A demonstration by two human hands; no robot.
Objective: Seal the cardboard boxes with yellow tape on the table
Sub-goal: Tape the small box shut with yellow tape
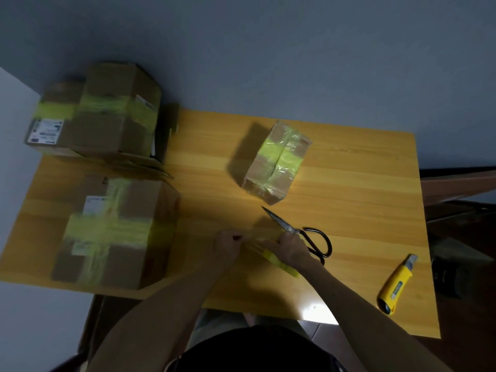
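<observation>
A person seated at a wooden table (pixel 362 183) works a strip of yellow tape (pixel 281 265) just left of a pair of black-handled scissors (pixel 283 223). Well to the left of the scissors and farther back, two stacked cardboard boxes (pixel 107 116) stand at the table's corner, banded with yellow tape. Nearer the person, also well left of the scissors, a large cardboard box (pixel 120 232) carries a cross of yellow tape over its top. The left hand (pixel 228 247), just left of the scissors, pinches one end of the strip between curled fingertips. The strip runs from there toward the person, passing under the right hand (pixel 288 248), whose fingers close on it; that hand lies across the near side of the scissors' handles. Behind the scissors' closed blades, a small cardboard box (pixel 276 162) sits mid-table, its top seam covered in yellow tape. Right of the scissors, near the table's front edge, lies a yellow utility knife (pixel 397 284), apart from both hands.
</observation>
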